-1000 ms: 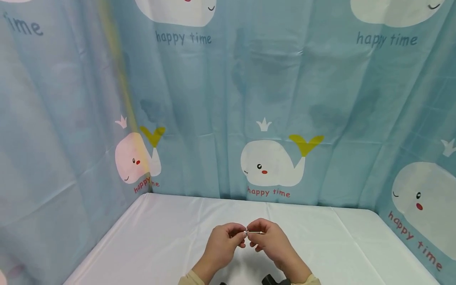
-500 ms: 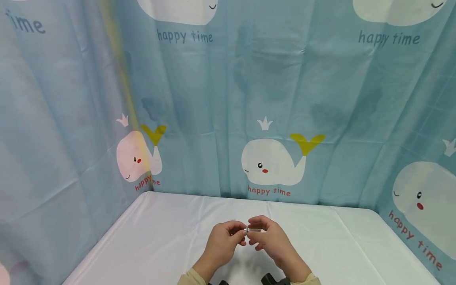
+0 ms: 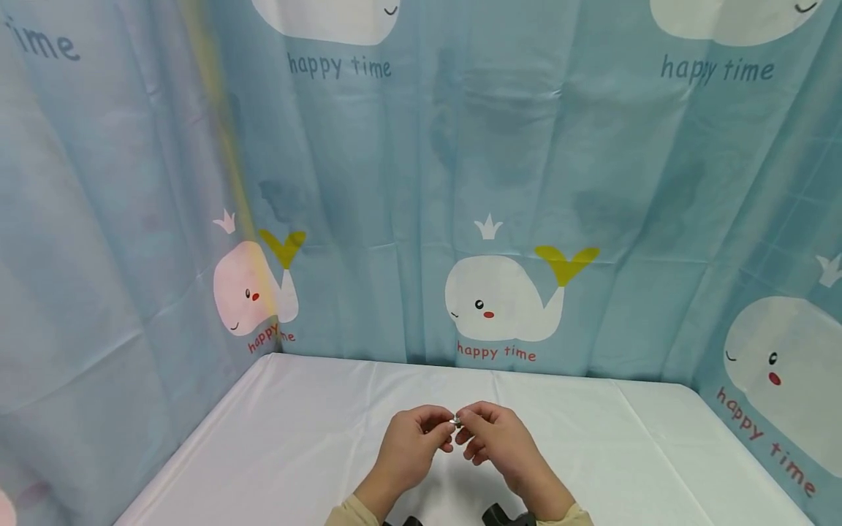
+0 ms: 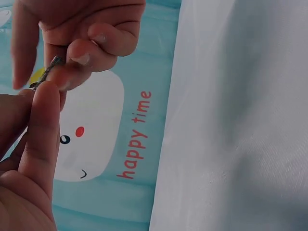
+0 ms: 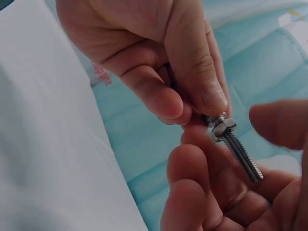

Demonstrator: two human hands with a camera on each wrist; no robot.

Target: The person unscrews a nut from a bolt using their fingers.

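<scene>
My left hand (image 3: 406, 449) pinches the head end of a small metal bolt (image 5: 244, 158) between thumb and fingers, hiding its head. A hex nut (image 5: 224, 127) sits on the thread close to the left fingertips, with washer-like rings behind it. The bare threaded end points toward my right hand (image 3: 509, 442). In the right wrist view, the right thumb (image 5: 281, 125) is lifted away from the bolt and blurred, while a right fingertip lies right beside the nut. From the left wrist view, the threaded tip (image 4: 49, 69) shows between both hands.
Both hands are above a white cloth-covered table (image 3: 296, 431). Blue curtains (image 3: 368, 292) printed with whales surround its back and sides. Black wrist devices (image 3: 506, 515) show at the lower edge near the sleeves.
The left hand keeps its hold with little movement. The right thumb and fingers have shifted around the bolt, and the shaft that showed earlier is now covered in the head view.
</scene>
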